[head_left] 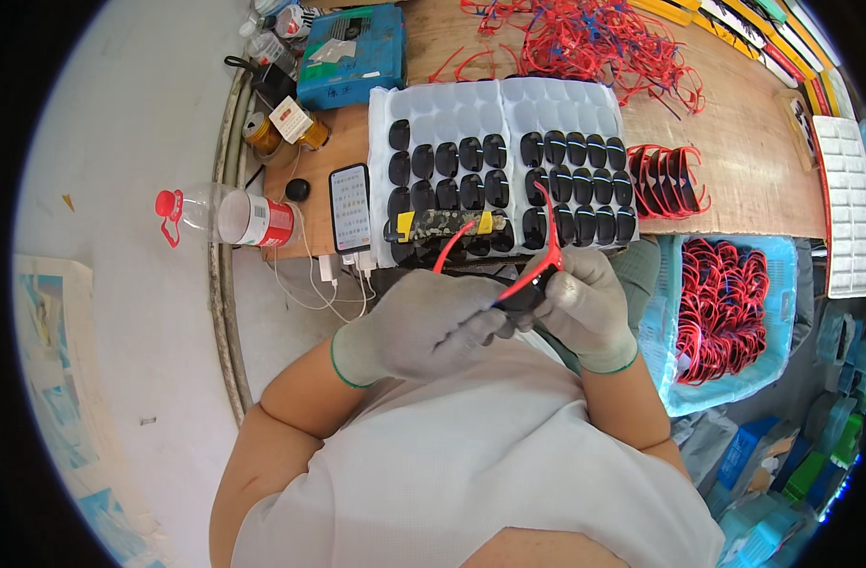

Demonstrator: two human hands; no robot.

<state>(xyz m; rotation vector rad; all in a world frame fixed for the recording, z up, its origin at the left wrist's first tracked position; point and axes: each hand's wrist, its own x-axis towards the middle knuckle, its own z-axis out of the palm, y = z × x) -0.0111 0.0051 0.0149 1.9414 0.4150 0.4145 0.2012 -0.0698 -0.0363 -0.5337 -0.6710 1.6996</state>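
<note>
I see one pair of glasses (pixel 526 296) at the centre of the frame — the left hand (pixel 428 324) gripping its left part, the right hand (pixel 584 305) pinching the right end, both gloved. Just above lies a tray (pixel 438 98) of dark lenses (pixel 447 159); right of centre — a blue basket (pixel 726 394) full of red frames (pixel 722 312).

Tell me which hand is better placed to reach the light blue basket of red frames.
Probably the right hand: it is nearer the basket, while the left hand sits farther across. Both hold the red-framed glasses, though, so the right would likely have to let go first.
</note>
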